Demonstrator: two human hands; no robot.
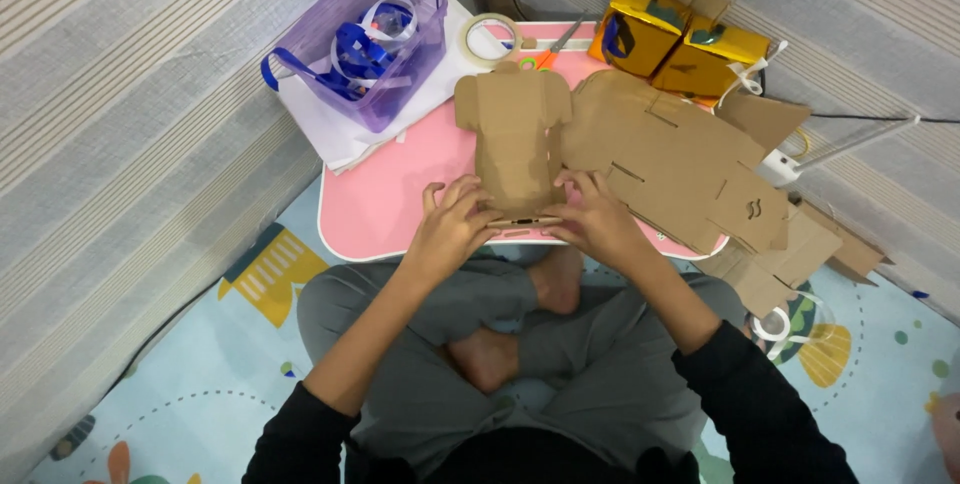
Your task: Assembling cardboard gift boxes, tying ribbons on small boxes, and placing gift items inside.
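Both hands pinch the near edge of a folded cardboard piece on the pink bench.

The left hand (452,227) and right hand (597,219), fingers curled, grip the cardboard piece (515,139) from either side near the bench (385,199) front. Right of it lies a slotted cardboard sheet (665,159); far right, two gold boxes (680,44); far left, a purple plastic basket (365,39) and a tape roll (490,39).

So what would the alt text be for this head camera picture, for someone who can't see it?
Seen from above, a person sitting cross-legged presses the left hand and right hand onto the near end of a cut cardboard piece on a small pink table. A purple plastic basket, a tape roll and gold boxes sit at the far edge.
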